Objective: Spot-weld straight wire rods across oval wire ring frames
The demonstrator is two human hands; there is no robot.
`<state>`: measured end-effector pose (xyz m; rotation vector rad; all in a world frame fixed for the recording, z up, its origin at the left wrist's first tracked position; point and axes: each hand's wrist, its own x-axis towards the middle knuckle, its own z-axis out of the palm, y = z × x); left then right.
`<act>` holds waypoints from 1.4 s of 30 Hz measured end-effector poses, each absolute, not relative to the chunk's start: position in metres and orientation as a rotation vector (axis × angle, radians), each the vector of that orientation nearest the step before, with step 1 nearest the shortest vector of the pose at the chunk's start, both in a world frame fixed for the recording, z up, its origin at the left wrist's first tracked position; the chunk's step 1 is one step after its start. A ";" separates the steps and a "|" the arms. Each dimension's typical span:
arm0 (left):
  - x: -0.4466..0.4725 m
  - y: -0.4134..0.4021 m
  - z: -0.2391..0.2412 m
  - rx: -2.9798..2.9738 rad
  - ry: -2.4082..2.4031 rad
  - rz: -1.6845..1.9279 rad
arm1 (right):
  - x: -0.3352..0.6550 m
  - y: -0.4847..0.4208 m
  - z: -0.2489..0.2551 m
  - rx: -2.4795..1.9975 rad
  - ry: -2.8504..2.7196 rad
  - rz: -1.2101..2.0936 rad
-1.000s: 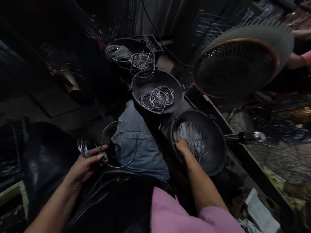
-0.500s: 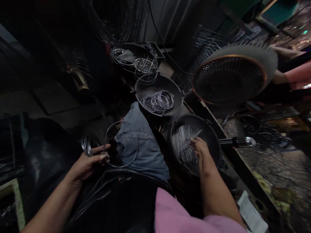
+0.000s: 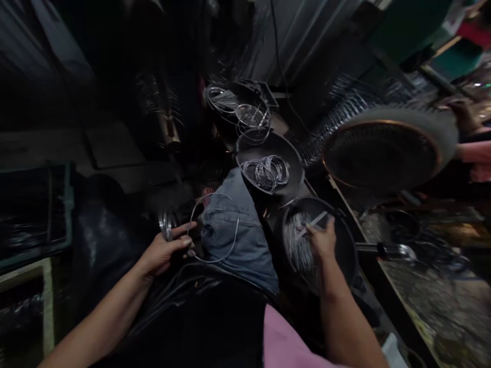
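My left hand [image 3: 163, 253] pinches a thin wire ring [image 3: 237, 225] between thumb and fingers, and the ring stands out over a denim-covered leg. More bright wire rings [image 3: 165, 225] hang bunched at the same hand, behind the thumb. My right hand [image 3: 323, 241] is over a dark pan [image 3: 345, 245], its fingers closed on a thin, flat metal strip [image 3: 316, 223]; motion smears the fingertips. Beneath it lies a heap of similar thin metal pieces [image 3: 297, 250] in the pan.
Beyond the leg [image 3: 240, 245], another pan [image 3: 293, 153] holds linked wire rings [image 3: 270, 171]. Farther back are loose rings and wire pieces [image 3: 251, 115]. A round fan [image 3: 383, 153] stands at the right, with another person's pink sleeve [image 3: 475, 153] behind it. A pale-rimmed crate [image 3: 46, 301] is at lower left.
The whole view has shifted, so things appear farther right and mostly lower. My right hand has lifted slightly and turned, with the strip now across its fingers. My left hand keeps its ring.
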<state>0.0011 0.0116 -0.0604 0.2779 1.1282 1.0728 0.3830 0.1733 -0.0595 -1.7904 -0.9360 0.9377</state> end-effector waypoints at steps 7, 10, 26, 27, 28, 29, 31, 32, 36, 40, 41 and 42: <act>-0.005 0.010 -0.049 0.255 1.244 1.163 | 0.235 0.188 -0.028 -1.116 -1.572 0.920; -0.010 0.007 -0.045 0.236 1.290 1.193 | 0.210 0.179 -0.053 -1.071 -1.769 0.932; -0.031 0.045 -0.002 0.212 1.358 1.499 | 0.155 0.148 0.034 -0.382 -2.748 0.629; -0.032 0.046 0.001 0.214 1.367 1.515 | 0.148 0.146 0.038 -0.358 -2.773 0.559; -0.032 0.046 0.004 0.215 1.374 1.526 | 0.143 0.144 0.040 -0.342 -2.791 0.504; -0.032 0.046 0.007 0.215 1.378 1.535 | 0.137 0.143 0.040 -0.325 -2.807 0.469; -0.030 0.046 0.010 0.206 1.350 1.559 | 0.128 0.141 0.039 -0.280 -2.856 0.437; -0.029 0.045 0.012 0.194 1.320 1.573 | 0.124 0.140 0.037 -0.262 -2.885 0.429; -0.026 0.042 0.015 0.167 1.239 1.602 | 0.111 0.138 0.034 -0.308 -2.999 0.505; -0.025 0.041 0.019 0.178 1.236 1.590 | 0.106 0.137 0.039 -0.374 -3.073 0.567; -0.025 0.041 0.019 0.182 1.233 1.591 | 0.106 0.136 0.041 -0.390 -3.086 0.553; -0.024 0.041 0.020 0.187 1.231 1.593 | 0.106 0.136 0.042 -0.405 -3.096 0.538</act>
